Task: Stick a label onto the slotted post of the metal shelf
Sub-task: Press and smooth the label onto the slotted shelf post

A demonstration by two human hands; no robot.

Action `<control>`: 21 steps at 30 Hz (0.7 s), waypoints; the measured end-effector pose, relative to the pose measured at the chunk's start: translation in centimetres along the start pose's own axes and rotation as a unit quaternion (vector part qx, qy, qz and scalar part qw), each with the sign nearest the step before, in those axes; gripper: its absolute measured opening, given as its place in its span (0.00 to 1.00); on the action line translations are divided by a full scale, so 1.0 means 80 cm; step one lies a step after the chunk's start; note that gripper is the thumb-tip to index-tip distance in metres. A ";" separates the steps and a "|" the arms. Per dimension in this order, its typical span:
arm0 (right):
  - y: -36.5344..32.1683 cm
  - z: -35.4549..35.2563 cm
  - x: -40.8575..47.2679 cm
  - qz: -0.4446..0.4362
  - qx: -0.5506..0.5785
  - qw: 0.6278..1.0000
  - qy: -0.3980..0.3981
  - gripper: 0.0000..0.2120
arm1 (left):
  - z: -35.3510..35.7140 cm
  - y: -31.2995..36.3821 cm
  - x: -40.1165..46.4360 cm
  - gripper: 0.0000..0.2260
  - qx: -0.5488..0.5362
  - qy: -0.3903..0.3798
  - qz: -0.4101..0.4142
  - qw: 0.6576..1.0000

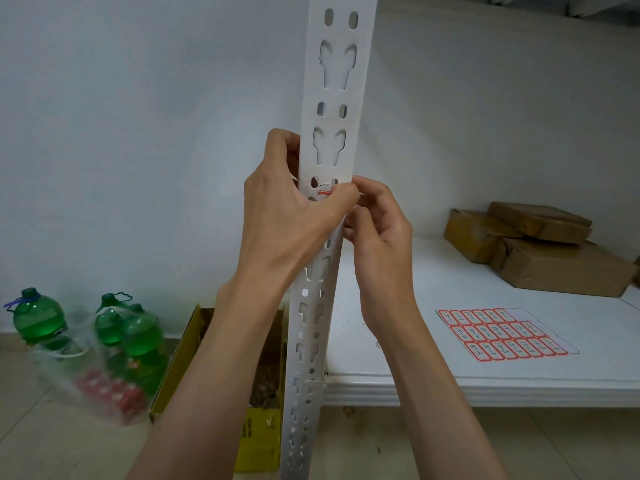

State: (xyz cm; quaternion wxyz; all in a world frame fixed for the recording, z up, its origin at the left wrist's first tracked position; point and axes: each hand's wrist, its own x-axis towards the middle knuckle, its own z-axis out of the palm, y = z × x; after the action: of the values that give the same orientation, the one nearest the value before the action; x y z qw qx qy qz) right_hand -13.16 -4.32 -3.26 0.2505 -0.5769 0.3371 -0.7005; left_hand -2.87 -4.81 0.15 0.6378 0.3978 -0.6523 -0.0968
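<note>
Label [325,193] first: only a sliver of its red border shows, on the front face of the slotted post [332,140] at mid-height, between the two hands and mostly hidden by them. The left hand [291,209] wraps the post from the left, fingers curled behind it and thumb laid across the front over the label — a grip that seems meant to steady the upright while pinning the sticker flat. The right hand [377,223] comes in from the right edge, its fingertips [349,188] pinched at the label's end against the post's edge, probably to align it or smooth it down. Whether the label is fully stuck cannot be told.

Keyhole slots and small oval holes leave only narrow bands of solid metal, so the label has little flat face to sit on. Open air left of the post gives the left arm room; to the right the shelf board [415,282] sits close under the right forearm.

Farther off, a sticker sheet [498,336] with red-bordered labels lies on the shelf, one corner peeled — beyond it, brown cardboard boxes [540,247]. On the floor at left stand green bottles [38,317] and an open yellow carton [194,344].
</note>
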 end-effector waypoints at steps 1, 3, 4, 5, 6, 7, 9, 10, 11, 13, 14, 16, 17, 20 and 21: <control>0.000 0.000 0.000 0.000 -0.002 1.000 0.000 0.14 | 0.001 -0.001 0.000 0.18 -0.007 0.000 -0.001 1.000; -0.001 0.000 0.001 0.001 -0.004 1.000 -0.001 0.15 | 0.002 0.000 -0.002 0.19 -0.022 -0.003 -0.002 1.000; -0.001 -0.001 0.001 0.002 -0.003 1.000 -0.002 0.15 | 0.002 0.001 -0.003 0.20 -0.029 -0.006 -0.006 1.000; -0.001 -0.001 0.001 0.003 -0.002 1.000 -0.003 0.14 | 0.002 0.001 -0.003 0.20 -0.036 -0.007 -0.010 0.999; -0.001 -0.001 0.001 0.004 -0.002 1.000 -0.003 0.14 | 0.003 0.001 -0.003 0.20 -0.044 -0.008 -0.014 0.999; -0.001 -0.001 0.001 0.005 -0.003 1.000 -0.003 0.14 | 0.004 0.000 -0.003 0.19 -0.052 -0.009 -0.017 0.998; 0.000 -0.001 0.002 0.004 -0.005 1.000 -0.002 0.14 | 0.007 0.001 -0.002 0.18 -0.060 -0.019 -0.021 0.998; 0.000 -0.001 0.002 0.003 -0.004 1.000 -0.002 0.14 | 0.008 0.002 -0.003 0.18 -0.062 -0.023 -0.022 0.998; 0.000 0.000 0.001 0.002 -0.001 1.000 -0.003 0.13 | 0.008 0.002 -0.003 0.17 -0.066 -0.025 -0.021 0.997; 0.000 -0.001 0.001 0.003 0.000 1.000 -0.005 0.13 | 0.009 0.003 -0.004 0.17 -0.070 -0.026 -0.022 0.997; 0.000 -0.001 0.001 0.003 -0.002 1.000 -0.006 0.14 | 0.009 0.003 -0.004 0.16 -0.071 -0.027 -0.023 0.997; -0.001 -0.001 0.001 0.005 -0.002 1.000 -0.007 0.14 | 0.008 0.003 -0.005 0.16 -0.071 -0.027 -0.019 0.997; -0.002 -0.002 0.002 0.004 -0.002 1.000 -0.008 0.14 | 0.008 0.003 -0.005 0.16 -0.072 -0.026 -0.014 0.997; -0.002 -0.003 0.004 -0.005 -0.016 1.000 -0.007 0.14 | 0.008 0.003 -0.005 0.15 -0.081 -0.022 -0.009 0.996; -0.003 -0.003 0.004 -0.008 -0.019 1.000 -0.006 0.13 | 0.008 0.002 -0.005 0.15 -0.087 -0.022 -0.007 0.996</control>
State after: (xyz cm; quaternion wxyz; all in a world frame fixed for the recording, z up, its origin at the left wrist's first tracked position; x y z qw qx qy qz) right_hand -13.47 -4.36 -2.86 0.2359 -0.5887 0.3439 -0.6925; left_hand -3.58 -4.71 -0.19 0.6546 0.3433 -0.6526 -0.1667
